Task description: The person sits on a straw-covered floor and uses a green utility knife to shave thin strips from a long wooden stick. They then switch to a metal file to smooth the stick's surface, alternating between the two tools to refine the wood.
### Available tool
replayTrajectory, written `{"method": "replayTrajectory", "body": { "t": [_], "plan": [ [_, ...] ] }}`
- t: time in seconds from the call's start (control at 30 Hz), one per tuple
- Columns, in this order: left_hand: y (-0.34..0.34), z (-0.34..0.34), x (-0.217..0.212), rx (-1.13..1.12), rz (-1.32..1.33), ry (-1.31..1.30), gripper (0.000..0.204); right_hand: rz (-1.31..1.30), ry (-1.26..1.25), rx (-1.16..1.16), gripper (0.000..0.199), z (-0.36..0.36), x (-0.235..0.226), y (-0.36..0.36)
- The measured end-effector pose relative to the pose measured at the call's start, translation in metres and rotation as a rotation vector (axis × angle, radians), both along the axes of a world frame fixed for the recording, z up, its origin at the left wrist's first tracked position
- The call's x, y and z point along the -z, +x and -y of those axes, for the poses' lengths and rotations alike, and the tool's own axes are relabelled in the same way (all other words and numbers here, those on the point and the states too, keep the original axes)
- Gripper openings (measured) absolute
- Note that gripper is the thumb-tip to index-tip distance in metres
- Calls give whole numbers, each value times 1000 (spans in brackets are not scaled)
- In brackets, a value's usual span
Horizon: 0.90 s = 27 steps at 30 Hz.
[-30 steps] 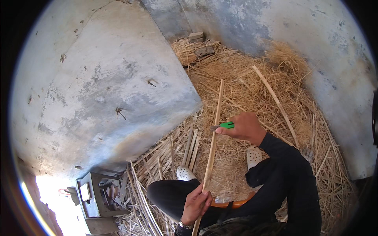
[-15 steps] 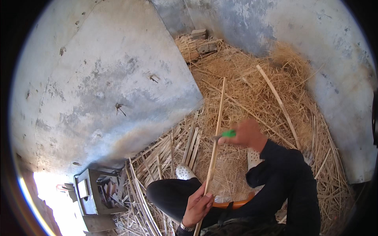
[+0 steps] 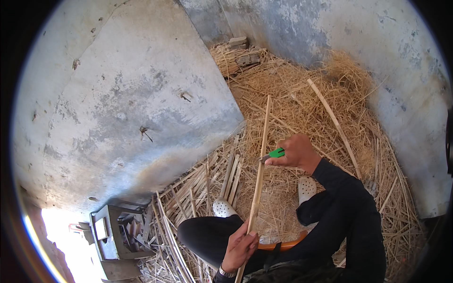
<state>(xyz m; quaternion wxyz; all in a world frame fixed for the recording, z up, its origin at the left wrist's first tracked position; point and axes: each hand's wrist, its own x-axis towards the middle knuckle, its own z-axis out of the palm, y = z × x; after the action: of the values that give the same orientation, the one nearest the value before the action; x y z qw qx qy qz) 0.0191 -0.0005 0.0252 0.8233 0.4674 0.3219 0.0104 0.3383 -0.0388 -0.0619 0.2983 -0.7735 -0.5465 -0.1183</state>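
A long, pale bamboo strip slants away from me over the middle of the floor. My left hand, with a watch at its wrist, is closed round the strip near its close end. My right hand is closed on a knife with a green handle. The knife's dark blade lies against the strip, a little beyond its middle. The strip's far end points over the shavings and touches nothing I can make out.
Heaps of shavings cover the floor up to the walls. Another curved strip lies on the right. Several split strips are piled at the left, near a wooden cabinet. An orange seat edge shows between my legs.
My right hand and the knife have shifted slightly away from me along the strip, and the hand's blur is gone. My left hand still grips the strip at nearly the same place.
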Motion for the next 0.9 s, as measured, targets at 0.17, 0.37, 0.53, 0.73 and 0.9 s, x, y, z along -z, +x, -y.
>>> {"method": "replayTrajectory", "body": {
  "t": [0.17, 0.37, 0.53, 0.73, 0.9],
  "plan": [
    [-3, 3, 5, 0, 6, -16, 53, -6, -73, 135, 84, -7, 5, 31],
    [-16, 16, 12, 25, -17, -76, 54, -165, -208, 354, 82, 9, 2, 69],
    [-17, 18, 1, 116, -30, -78, 55, -376, -174, 688, 81, 32, 5, 137],
    [-6, 8, 12, -14, 103, -193, 48, -264, -116, 254, 82, 23, -18, 53],
    [-1, -1, 4, 10, 71, -31, 51, -138, -118, -90, 85, 29, -30, -44]
  ]
}}
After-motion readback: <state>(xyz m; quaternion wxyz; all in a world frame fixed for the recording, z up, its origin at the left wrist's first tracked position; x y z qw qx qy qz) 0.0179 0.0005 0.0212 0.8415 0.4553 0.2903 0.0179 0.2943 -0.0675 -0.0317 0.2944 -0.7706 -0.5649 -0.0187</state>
